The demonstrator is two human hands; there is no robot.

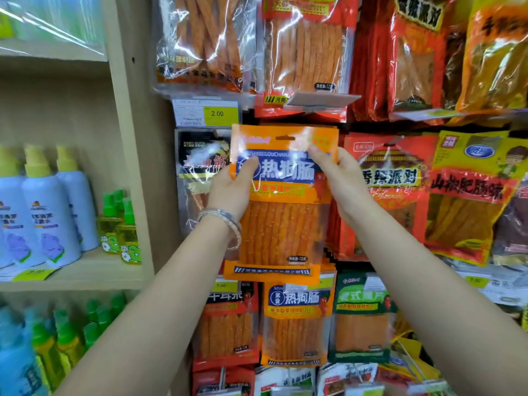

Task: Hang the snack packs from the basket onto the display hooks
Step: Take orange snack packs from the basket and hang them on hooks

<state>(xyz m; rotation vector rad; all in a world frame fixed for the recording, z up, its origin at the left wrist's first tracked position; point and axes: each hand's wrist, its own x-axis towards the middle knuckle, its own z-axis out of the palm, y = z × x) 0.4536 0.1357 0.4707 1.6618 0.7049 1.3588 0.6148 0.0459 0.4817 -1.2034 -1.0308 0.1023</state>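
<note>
We see both arms bare: the left forearm (171, 281) at 7 o'clock, the right forearm (423, 275) at 5 o'clock, and thin silver metal bangles (228, 224) stacked round the wrist of the left hand (233, 192).

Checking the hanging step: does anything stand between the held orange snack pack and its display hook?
Nothing visible does. The left hand and right hand hold the orange plastic snack pack up, hang hole uncovered; the hook itself is hidden behind it.
</note>
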